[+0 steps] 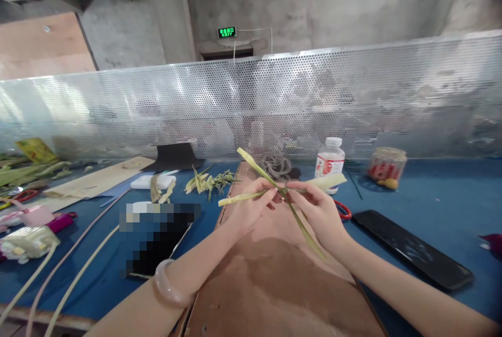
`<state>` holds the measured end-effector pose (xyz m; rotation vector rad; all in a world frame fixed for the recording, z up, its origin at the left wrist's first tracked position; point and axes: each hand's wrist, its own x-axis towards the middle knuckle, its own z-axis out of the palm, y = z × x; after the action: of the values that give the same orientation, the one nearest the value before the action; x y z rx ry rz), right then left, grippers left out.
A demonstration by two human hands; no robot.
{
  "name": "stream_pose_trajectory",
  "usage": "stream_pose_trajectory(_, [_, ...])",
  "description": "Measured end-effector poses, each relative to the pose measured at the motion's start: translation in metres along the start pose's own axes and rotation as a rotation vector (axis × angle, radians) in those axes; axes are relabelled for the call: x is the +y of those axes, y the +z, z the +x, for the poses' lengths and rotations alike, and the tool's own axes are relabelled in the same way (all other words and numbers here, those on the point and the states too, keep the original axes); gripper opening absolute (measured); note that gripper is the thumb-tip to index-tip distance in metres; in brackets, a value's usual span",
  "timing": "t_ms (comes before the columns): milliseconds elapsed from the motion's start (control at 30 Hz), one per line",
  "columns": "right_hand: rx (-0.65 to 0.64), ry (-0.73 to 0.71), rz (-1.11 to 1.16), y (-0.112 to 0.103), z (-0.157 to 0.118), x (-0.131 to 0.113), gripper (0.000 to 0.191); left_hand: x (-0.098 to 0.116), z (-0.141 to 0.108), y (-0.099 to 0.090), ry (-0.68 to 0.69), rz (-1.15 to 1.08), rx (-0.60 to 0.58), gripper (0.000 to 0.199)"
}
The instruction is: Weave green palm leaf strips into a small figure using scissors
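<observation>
Several flat yellow-green leaf strips (pixel 254 161) cross one another in front of me, over a brown wooden board (pixel 274 295). My left hand (pixel 254 203) pinches the strips just left of the crossing. From the right, my right hand (pixel 318 206) grips them with thumb and fingers close to the same spot. One strip end points up and left, another straight left, a broad pale one right, and a green one hangs down. The fingers partly hide the crossing itself.
A white bottle (pixel 330 158), a jar (pixel 387 164), a red-handled tool (pixel 343 210) and a black phone (pixel 413 249) lie to the right. Behind the hands is a grey coil (pixel 276 166). Leaf scraps (pixel 207 182), a dark screen (pixel 167 243) and cables (pixel 84 274) are left. A perforated metal panel (pixel 188 96) stands behind.
</observation>
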<state>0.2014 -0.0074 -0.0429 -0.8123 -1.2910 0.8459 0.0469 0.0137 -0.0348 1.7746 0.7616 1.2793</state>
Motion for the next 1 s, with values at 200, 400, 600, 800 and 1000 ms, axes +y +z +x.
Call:
stream_pose_trajectory(200, [-0.011,-0.052,-0.007,0.002,0.000,0.008,0.024,0.001,-0.003,0.002,0.014,0.021,-0.011,0.017])
stream_pose_trajectory(400, [0.012,-0.090,-0.020,0.003,-0.004,0.009,0.017,0.006,-0.004,0.004,-0.044,0.047,-0.023,0.015])
stream_pose_trajectory(600, [-0.034,0.017,0.135,0.002,-0.003,0.003,0.022,0.001,-0.002,0.006,-0.122,-0.080,-0.009,0.018])
stream_pose_trajectory(800, [-0.130,0.104,0.249,0.000,-0.002,0.006,0.019,-0.002,0.001,0.006,-0.215,-0.235,-0.031,0.021])
stream_pose_trajectory(1000, [-0.143,0.219,0.372,0.000,0.001,0.010,0.021,-0.003,-0.001,0.007,-0.233,-0.355,0.006,0.019])
